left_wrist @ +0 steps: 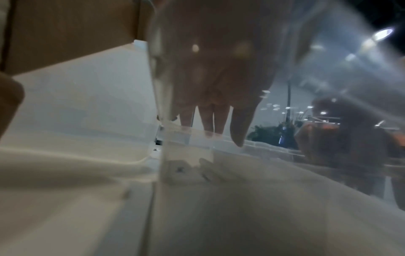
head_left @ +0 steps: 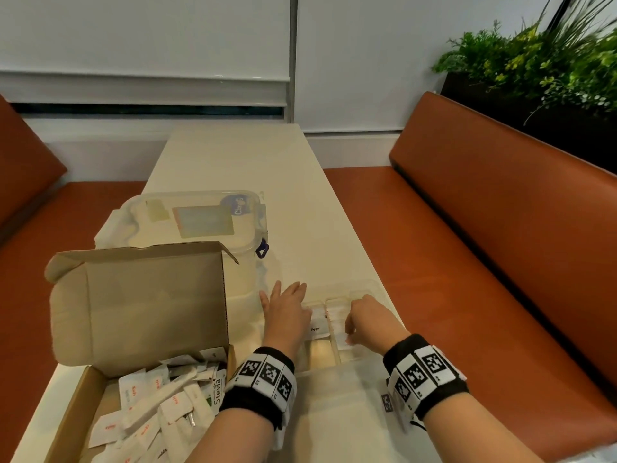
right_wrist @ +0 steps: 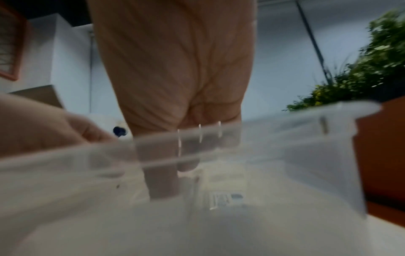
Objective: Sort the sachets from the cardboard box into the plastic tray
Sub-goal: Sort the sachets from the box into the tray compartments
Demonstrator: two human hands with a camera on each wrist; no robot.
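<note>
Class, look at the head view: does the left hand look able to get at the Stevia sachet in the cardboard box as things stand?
Probably yes. The left hand lies flat and holds nothing, the cardboard box stands open, and the Stevia sachet lies on top beside that wrist.

Right hand [head_left: 364, 320] fingertips hidden.

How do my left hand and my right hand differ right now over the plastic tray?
The left hand lies flat with straight, spread fingers, while the right hand has its fingers curled down into the plastic tray. The left hand sits nearer the cardboard box; the right hand is on the side away from it. Whether the right hand pinches a sachet cannot be told. Both wear black wristbands with printed markers.
</note>
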